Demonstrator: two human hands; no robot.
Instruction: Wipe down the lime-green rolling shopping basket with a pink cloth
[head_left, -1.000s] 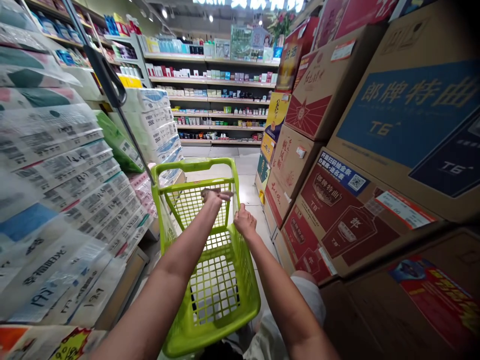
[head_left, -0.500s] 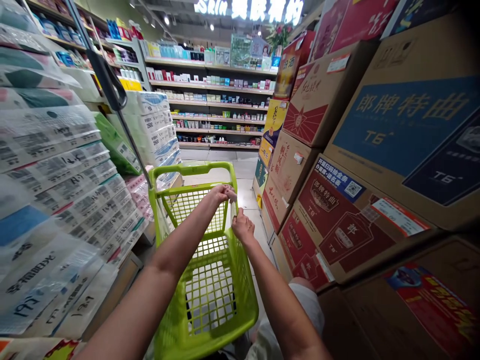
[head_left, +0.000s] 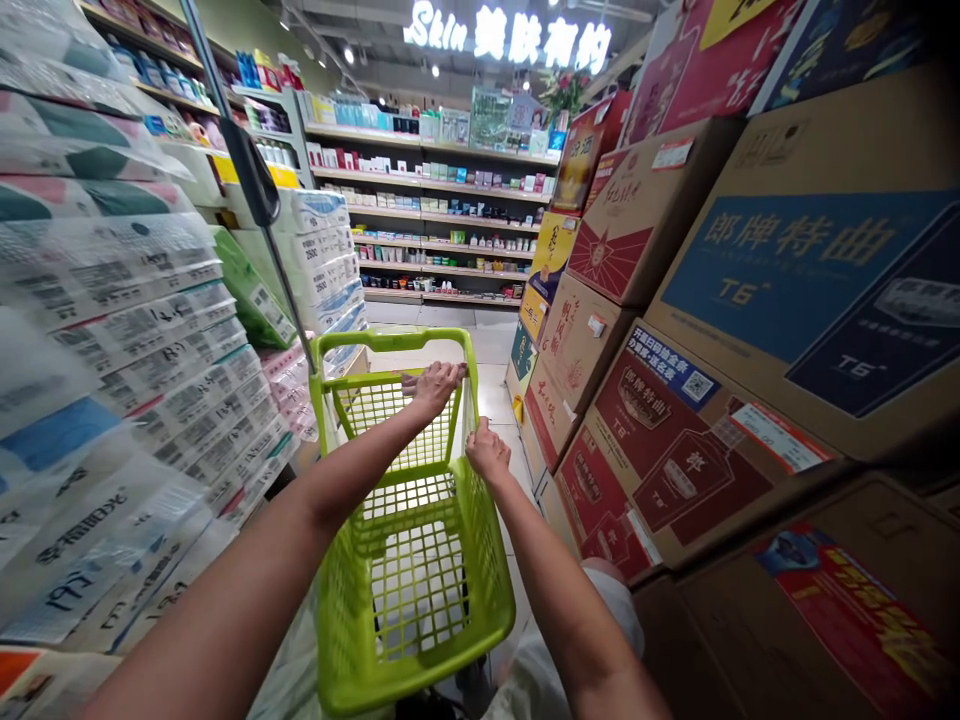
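Note:
A bright green plastic shopping basket (head_left: 394,690) with lattice walls and floor stands in front of me. Its long pull handle (head_left: 251,170), a metal rod with a dark grip, leans up at the left far corner. My left hand (head_left: 435,388) reaches across the basket to the right end of its far side, fingers curled. A small greyish strip shows beside that hand; I cannot make out what it is. My right hand (head_left: 489,450) is closed at the basket's right rim, just nearer to me. Whitish translucent film seems to show along the basket's sides.
Wrapped paper packs (head_left: 150,350) are piled high close on the left. Stacked cartons (head_left: 694,460) form a wall on the right. Tiled floor (head_left: 484,355) runs between them to product shelves (head_left: 442,215) under a lit sign (head_left: 510,35).
My left hand has shifted a little left, away from the basket's right rim. My right hand stays at the rim. The view has tilted slightly, showing more of the sign.

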